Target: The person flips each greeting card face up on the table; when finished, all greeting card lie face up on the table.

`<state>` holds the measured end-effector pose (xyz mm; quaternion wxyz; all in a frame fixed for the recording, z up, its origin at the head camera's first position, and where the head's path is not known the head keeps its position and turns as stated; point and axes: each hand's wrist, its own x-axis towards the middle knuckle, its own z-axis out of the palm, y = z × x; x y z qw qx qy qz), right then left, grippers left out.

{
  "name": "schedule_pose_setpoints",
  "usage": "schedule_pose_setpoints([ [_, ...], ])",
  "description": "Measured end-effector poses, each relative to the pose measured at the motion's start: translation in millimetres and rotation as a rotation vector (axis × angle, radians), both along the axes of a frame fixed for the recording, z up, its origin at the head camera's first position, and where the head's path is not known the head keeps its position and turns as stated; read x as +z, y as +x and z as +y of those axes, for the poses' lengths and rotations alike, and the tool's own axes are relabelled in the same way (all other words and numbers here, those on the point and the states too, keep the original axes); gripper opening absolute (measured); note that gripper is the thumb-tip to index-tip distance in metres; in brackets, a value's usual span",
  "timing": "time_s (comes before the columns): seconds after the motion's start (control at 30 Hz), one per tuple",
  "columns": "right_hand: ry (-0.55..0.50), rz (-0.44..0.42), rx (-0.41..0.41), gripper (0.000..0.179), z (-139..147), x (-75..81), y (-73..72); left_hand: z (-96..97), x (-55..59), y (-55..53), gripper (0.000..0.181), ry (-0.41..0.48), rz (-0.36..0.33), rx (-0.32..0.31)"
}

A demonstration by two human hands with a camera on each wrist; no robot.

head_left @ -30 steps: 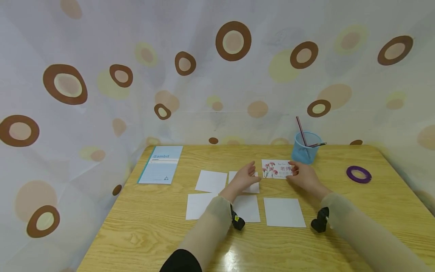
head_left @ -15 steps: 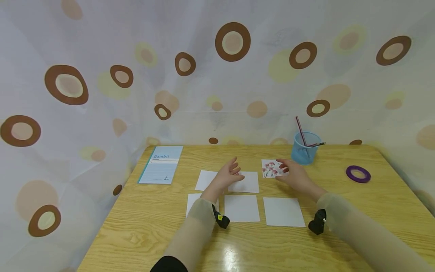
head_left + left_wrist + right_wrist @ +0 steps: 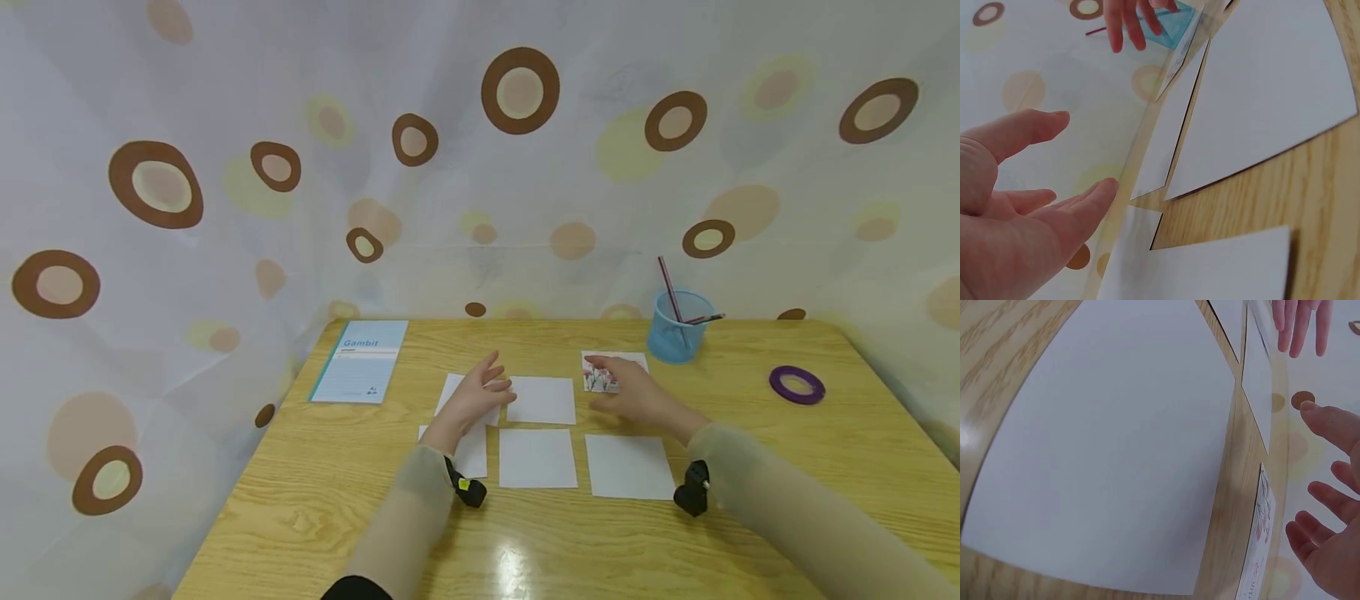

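The white rectangular paper card printed with pink flowers (image 3: 598, 382) lies flat under the right hand (image 3: 641, 396), its flowers showing between the thumb and the fingers above it. Those fingers are spread and gently bent with nothing between them; the right wrist view shows a gap between them and the card, so I see no grasp.

Just left of the right fingertips lies a blank white rectangular paper sheet (image 3: 542, 400), reaching almost to the left hand (image 3: 471, 398). The left fingers are loose, apart and holding nothing, above a second blank white paper sheet (image 3: 448, 385) that they partly hide. Nearer the body than either set of fingers lie three more blank white paper sheets (image 3: 536, 458).

The light-blue round cup (image 3: 666, 343) stands beyond the right fingers and to their right, the purple ring-shaped roll (image 3: 795, 398) farther right. The pale-blue notebook with a teal spine (image 3: 358, 367) sits beyond and left of the left fingers.

A fingertip or sleeve brushing the thin, unweighted sheets could skew them; a hurried rightward sweep of the right hand might knock the cup.
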<state>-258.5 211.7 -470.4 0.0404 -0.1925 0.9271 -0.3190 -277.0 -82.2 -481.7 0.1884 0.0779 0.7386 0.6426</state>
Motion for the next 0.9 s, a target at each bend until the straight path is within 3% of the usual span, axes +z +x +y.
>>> schedule_pose_setpoints([
  [0.33, 0.120, 0.092, 0.131, 0.070, -13.4, -11.4, -2.9, -3.5, 1.7, 7.4, 0.091, -0.067, -0.020, -0.001],
  [0.6, 0.237, 0.148, 0.183, 0.070, -17.9, -12.6, -4.9, -6.2, -1.1, 11.2, 0.090, -0.050, -0.049, -0.004],
  [0.9, 0.291, 0.116, 0.188, 0.070, -22.3, -18.0, -8.8, -9.1, 0.8, 13.1, 0.088, -0.055, -0.078, -0.006],
])
